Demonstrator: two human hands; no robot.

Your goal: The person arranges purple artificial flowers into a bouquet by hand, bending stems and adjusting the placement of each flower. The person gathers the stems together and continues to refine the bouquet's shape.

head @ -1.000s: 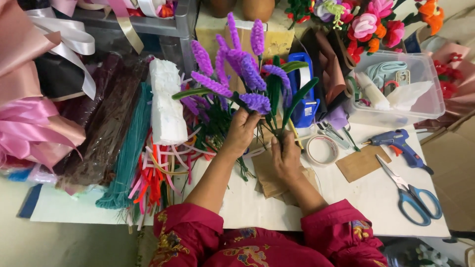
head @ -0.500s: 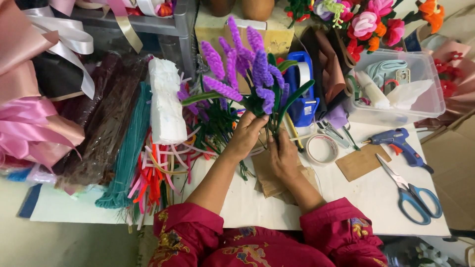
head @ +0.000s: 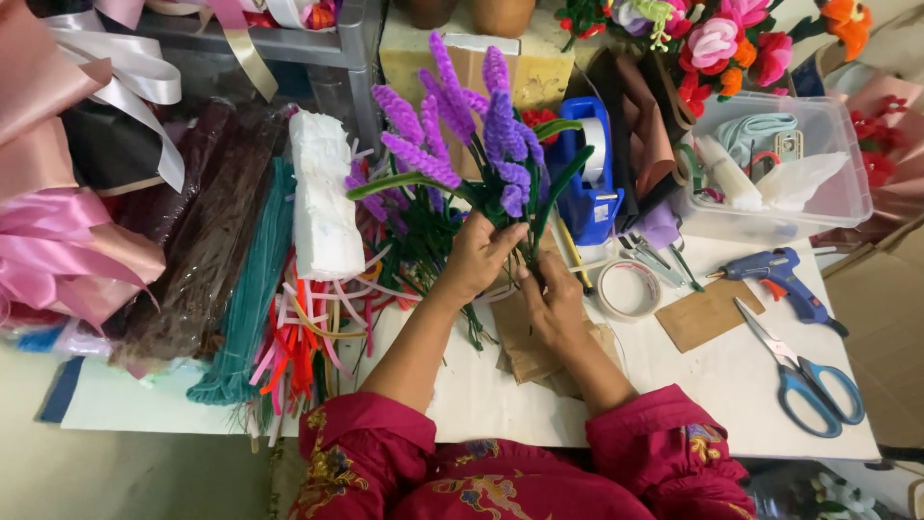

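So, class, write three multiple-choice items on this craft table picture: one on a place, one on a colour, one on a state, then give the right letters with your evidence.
1. Where do the scissors lie?
A. on the table, at the right
B. inside the clear plastic box
C. under the pink ribbon

2. What colour are the flower spikes in the bunch?
A. yellow
B. purple
C. white

3. How is the bunch held?
A. lying flat, untouched
B. hanging from the shelf
C. upright, gripped at the stems

Answers: 1 A, the blue-handled scissors rest on the white top below the glue gun. 2 B, every spike is purple among green leaves. 3 C, the left hand and right hand both close around the stems.
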